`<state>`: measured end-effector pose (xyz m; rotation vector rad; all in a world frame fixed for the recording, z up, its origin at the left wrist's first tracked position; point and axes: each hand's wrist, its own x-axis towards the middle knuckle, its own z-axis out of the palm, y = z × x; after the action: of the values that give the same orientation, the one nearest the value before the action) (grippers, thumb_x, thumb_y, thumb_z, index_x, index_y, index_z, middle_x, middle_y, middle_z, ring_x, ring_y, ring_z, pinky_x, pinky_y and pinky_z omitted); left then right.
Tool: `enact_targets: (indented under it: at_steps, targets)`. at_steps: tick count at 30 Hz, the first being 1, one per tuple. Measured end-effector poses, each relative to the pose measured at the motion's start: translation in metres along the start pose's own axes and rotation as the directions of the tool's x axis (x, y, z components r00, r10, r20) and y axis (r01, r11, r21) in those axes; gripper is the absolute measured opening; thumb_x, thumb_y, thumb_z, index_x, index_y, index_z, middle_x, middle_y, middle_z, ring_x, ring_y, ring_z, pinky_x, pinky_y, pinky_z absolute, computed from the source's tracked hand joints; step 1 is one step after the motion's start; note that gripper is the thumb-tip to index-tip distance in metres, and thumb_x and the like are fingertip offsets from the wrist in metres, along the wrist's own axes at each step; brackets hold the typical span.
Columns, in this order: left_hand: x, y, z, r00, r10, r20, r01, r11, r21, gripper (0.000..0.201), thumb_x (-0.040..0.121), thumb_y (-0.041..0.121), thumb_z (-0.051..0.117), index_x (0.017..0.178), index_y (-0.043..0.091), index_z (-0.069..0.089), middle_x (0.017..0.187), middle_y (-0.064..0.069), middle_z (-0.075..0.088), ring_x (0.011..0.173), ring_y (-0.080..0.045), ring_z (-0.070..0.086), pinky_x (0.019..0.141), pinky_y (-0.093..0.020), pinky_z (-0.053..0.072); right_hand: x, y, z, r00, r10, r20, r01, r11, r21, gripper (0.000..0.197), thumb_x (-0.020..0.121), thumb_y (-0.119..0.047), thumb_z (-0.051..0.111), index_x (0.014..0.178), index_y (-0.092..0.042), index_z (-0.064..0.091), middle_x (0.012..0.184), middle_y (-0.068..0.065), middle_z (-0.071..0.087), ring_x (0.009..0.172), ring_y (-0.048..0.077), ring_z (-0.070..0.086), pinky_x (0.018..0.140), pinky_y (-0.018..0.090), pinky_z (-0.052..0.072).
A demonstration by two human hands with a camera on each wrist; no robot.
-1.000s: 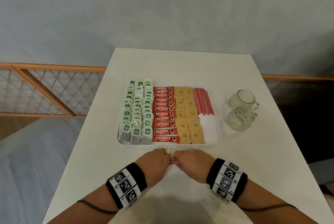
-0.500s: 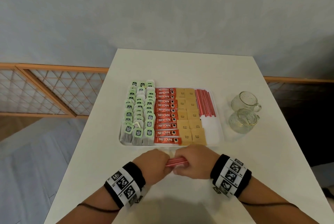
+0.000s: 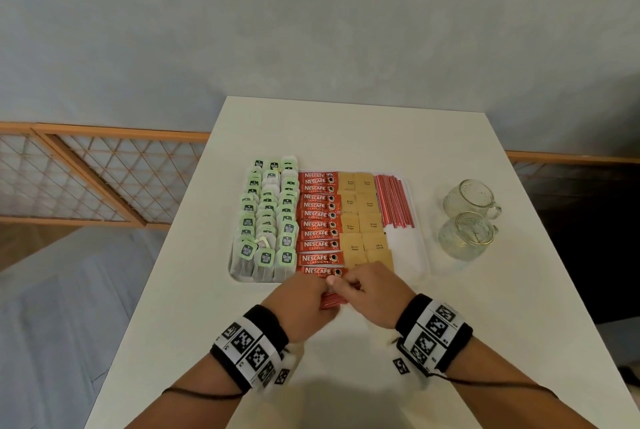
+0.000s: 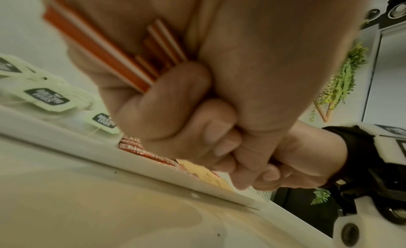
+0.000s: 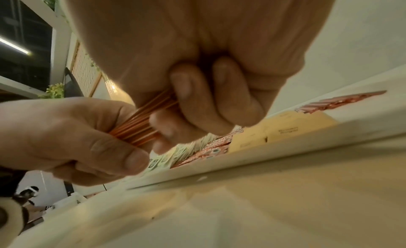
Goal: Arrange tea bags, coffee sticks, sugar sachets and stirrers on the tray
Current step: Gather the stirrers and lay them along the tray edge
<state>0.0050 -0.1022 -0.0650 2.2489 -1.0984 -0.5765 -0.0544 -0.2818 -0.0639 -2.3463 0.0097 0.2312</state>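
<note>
A white tray (image 3: pixel 420 255) holds green-tagged tea bags (image 3: pixel 266 221) at the left, red coffee sticks (image 3: pixel 317 224), tan sugar sachets (image 3: pixel 363 224) and red stirrers (image 3: pixel 393 200) at the far right. Just in front of the tray's near rim, my left hand (image 3: pixel 301 297) and right hand (image 3: pixel 370 293) both grip one bundle of red stirrers (image 3: pixel 332 300), lifted off the table. The wrist views show the bundle (image 4: pixel 123 61) (image 5: pixel 140 123) running between the curled fingers of both hands. Most of the bundle is hidden inside the fists.
Two glass mugs (image 3: pixel 467 217) stand right of the tray. The white table (image 3: pixel 346 376) has bare surface in front of the tray and behind it. A wooden lattice railing (image 3: pixel 86 172) runs at the left, below table level.
Both hands have lifted the stirrer bundle off the table and carried it forward to the tray's near rim, tilting it.
</note>
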Motion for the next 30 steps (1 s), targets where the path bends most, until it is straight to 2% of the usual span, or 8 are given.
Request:
enact_targets:
  at_steps: [5,9,12,16,20,23,26,30]
  targets:
    - [0.006,-0.005,-0.006,0.999,-0.029,-0.024,0.028,1.0,-0.011,0.02,0.084,0.034,0.074,0.077,0.027,0.057,0.073,0.014,0.06,0.063,-0.002,0.054,0.06,-0.014,0.04,0.001,0.007,-0.001,1.0,0.019,-0.016,-0.018,0.999,0.051,0.055,0.104,-0.04,0.049,0.054,-0.018,0.053,0.051,0.0,0.052,0.044,0.012,0.041,0.049,0.03,0.038]
    - [0.01,-0.012,-0.015,0.992,-0.119,-0.04,0.112,0.984,-0.135,0.027,0.078,0.045,0.081,0.086,0.024,0.066,0.08,0.007,0.068,0.07,-0.009,0.062,0.068,-0.026,0.052,0.006,0.012,-0.012,0.994,0.032,-0.107,-0.033,0.999,-0.006,0.055,0.104,-0.041,0.045,0.053,-0.02,0.043,0.052,0.001,0.048,0.047,0.01,0.04,0.051,0.03,0.037]
    - [0.014,-0.012,-0.019,0.983,-0.154,-0.104,0.117,0.946,-0.303,0.021,0.075,0.044,0.085,0.086,0.031,0.071,0.079,0.009,0.071,0.069,-0.004,0.065,0.066,-0.023,0.054,0.009,0.014,-0.012,0.98,0.05,-0.195,-0.05,0.999,0.004,0.055,0.103,-0.045,0.046,0.054,-0.019,0.046,0.053,0.002,0.053,0.047,0.011,0.042,0.051,0.033,0.039]
    - [0.025,-0.009,-0.017,0.911,-0.27,-0.311,0.144,0.917,-0.372,0.034,0.084,0.057,0.07,0.071,0.026,0.071,0.064,0.012,0.067,0.059,-0.002,0.06,0.056,-0.015,0.046,0.007,0.005,-0.004,0.971,0.011,-0.239,0.004,0.998,0.063,0.053,0.101,-0.05,0.045,0.057,-0.023,0.052,0.052,-0.007,0.052,0.049,0.011,0.045,0.052,0.037,0.044]
    - [0.032,-0.007,-0.014,0.882,-0.286,-0.374,0.157,0.927,-0.34,0.046,0.095,0.051,0.059,0.064,0.019,0.069,0.055,0.008,0.062,0.05,-0.003,0.054,0.05,-0.012,0.038,0.005,0.003,0.005,0.986,0.003,-0.17,0.015,0.994,0.105,0.048,0.105,-0.041,0.047,0.065,-0.02,0.061,0.055,-0.01,0.054,0.051,0.009,0.049,0.051,0.022,0.039]
    - [0.034,-0.009,-0.009,0.877,-0.278,-0.391,0.169,0.942,-0.291,0.034,0.097,0.043,0.059,0.074,0.021,0.072,0.063,0.007,0.067,0.056,-0.004,0.059,0.055,-0.018,0.045,0.004,0.005,0.008,0.987,-0.025,-0.158,0.037,0.997,0.072,0.047,0.107,-0.042,0.042,0.071,-0.019,0.061,0.062,-0.011,0.058,0.057,0.008,0.053,0.054,0.021,0.041]
    - [0.035,-0.016,-0.009,0.863,-0.301,-0.406,0.19,0.938,-0.29,0.012,0.099,0.027,0.057,0.107,0.022,0.065,0.07,0.005,0.069,0.059,-0.007,0.064,0.052,-0.019,0.048,0.001,0.007,0.011,0.992,-0.064,-0.108,0.066,0.998,0.019,0.049,0.106,-0.051,0.031,0.092,-0.019,0.065,0.082,-0.007,0.068,0.073,0.01,0.062,0.066,0.033,0.053]
    - [0.035,-0.018,-0.015,0.881,-0.254,-0.398,0.16,0.954,-0.254,0.033,0.098,0.017,0.058,0.13,0.018,0.051,0.056,0.005,0.061,0.052,-0.008,0.06,0.049,-0.012,0.042,-0.005,0.003,0.01,0.993,-0.103,0.056,0.104,0.995,-0.006,0.044,0.105,-0.053,0.026,0.102,-0.022,0.056,0.095,-0.007,0.063,0.085,0.012,0.058,0.078,0.042,0.053]
